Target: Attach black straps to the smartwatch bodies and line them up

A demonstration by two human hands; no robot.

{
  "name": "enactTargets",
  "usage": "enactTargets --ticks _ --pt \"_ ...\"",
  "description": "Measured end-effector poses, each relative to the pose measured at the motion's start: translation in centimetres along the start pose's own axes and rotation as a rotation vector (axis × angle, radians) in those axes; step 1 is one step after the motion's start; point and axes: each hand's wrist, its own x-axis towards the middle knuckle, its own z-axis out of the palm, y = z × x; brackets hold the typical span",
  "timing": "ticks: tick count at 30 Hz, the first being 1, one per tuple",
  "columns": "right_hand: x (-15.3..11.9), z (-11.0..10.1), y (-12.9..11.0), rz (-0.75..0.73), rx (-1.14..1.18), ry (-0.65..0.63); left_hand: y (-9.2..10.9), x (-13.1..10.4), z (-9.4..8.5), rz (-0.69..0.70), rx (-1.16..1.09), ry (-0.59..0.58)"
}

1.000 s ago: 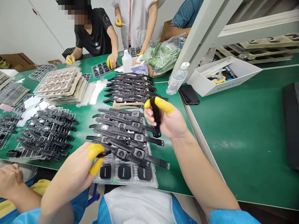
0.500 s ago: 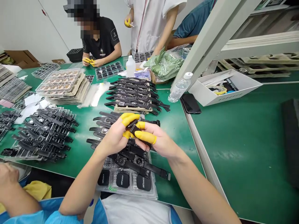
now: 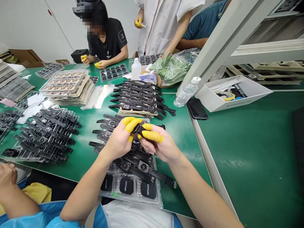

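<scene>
My left hand (image 3: 121, 139) and my right hand (image 3: 159, 146) meet above a clear tray (image 3: 133, 193) of black smartwatches. Both wear yellow finger cots. Together they pinch one black watch piece (image 3: 140, 129) between the fingertips; its strap runs down behind my right palm. Just under my hands lie several assembled watches (image 3: 133, 164) with straps laid across the tray. Bare watch bodies (image 3: 125, 185) sit in the tray's front row.
More watch rows (image 3: 140, 95) lie farther back and another batch (image 3: 45, 136) at the left. Stacked trays (image 3: 66, 84), a water bottle (image 3: 186, 93), a phone (image 3: 197, 109) and a white box (image 3: 235, 91) surround them. Three people work across the table; another person's hand (image 3: 7, 177) is at bottom left.
A second ago my hands were apart, the right holding a strap up, the left pinching a small part low down. They came together over the tray and now hold the piece jointly.
</scene>
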Motion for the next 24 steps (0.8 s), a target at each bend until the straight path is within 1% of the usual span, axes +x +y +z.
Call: enactTargets --ticks 3,7,10,16,20,24 --pt "-0.02 -0.04 -0.17 -0.018 -0.040 0.039 0.29 0.01 -0.30 -0.004 -0.035 -0.040" --pt "-0.11 -0.50 -0.38 -0.025 -0.107 0.035 0.86 0.26 -0.72 0.019 -0.092 -0.085" --pt "-0.20 -0.73 -0.55 -0.018 -0.133 0.035 0.98 0.41 -0.61 0.044 -0.075 -0.093" --pt "-0.22 -0.32 -0.28 -0.104 -0.201 0.125 0.72 0.29 -0.41 0.062 -0.021 -0.087" --pt "-0.14 -0.09 -0.36 -0.043 -0.087 0.072 0.78 0.12 -0.47 0.052 -0.023 -0.093" --pt "-0.15 -0.03 -0.69 0.002 -0.028 0.034 1.03 0.06 -0.31 0.002 0.070 -0.082"
